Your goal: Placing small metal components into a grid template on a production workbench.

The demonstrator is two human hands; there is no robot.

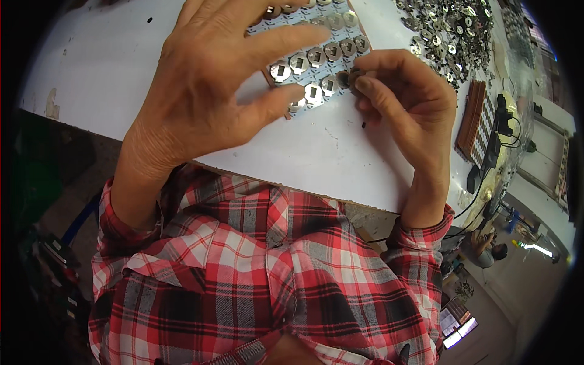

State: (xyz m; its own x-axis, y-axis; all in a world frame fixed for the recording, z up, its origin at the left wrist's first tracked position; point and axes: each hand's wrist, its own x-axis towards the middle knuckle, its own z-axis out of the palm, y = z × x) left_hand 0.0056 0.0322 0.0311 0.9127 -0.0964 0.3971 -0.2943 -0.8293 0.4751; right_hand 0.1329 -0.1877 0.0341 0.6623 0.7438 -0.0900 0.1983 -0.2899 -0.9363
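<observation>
Right hand (404, 100) pinches one small metal piece (351, 77) at the near-right corner of the tray (359, 24) — fingertips closed on it. Left hand (213, 85) hovers spread over the tray's near-left rows of hexagonal metal parts (316, 58), fingers open, holding nothing. Risks: the piece slips from the pinch and drops off the white table (109, 67); the left fingers brush seated parts out of their pockets. Loose pile (453, 30) lies right of the tray.

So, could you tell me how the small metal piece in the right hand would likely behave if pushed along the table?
The metal piece, pinched by the right hand, looks flat like those on the tray, so it would probably slide, not roll. It seems stiff, and likely light. Its shiny surface may be slippery.
</observation>
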